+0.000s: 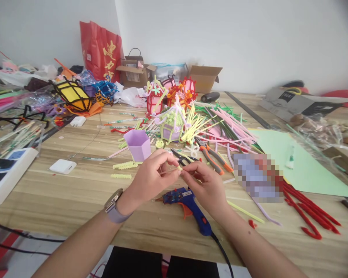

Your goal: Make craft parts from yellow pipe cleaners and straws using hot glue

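Between the fingertips of my left hand (149, 175) and my right hand (206, 186) is a small pale-yellow piece (179, 168), which looks like a coiled bit of pipe cleaner. Both hands pinch it over the middle of the table. Below them lies a blue glue gun (188, 200) with an orange trigger, its nozzle pointing left. Just beyond my fingers are black-handled scissors (182, 156), partly hidden, and orange-and-grey pliers (213, 156). An open purple paper cup (138, 144) stands behind my left hand, with wavy yellow strips (125, 165) beside it.
A green-and-purple lantern (172, 125) stands among yellow pipe cleaners (195, 125) and pink ones (232, 123). Red pipe cleaners (307, 208) and a light green sheet (307, 166) lie right. A power strip (13, 173) and white adapter (63, 166) are left; the glue gun's cable (223, 251) runs off the front edge.
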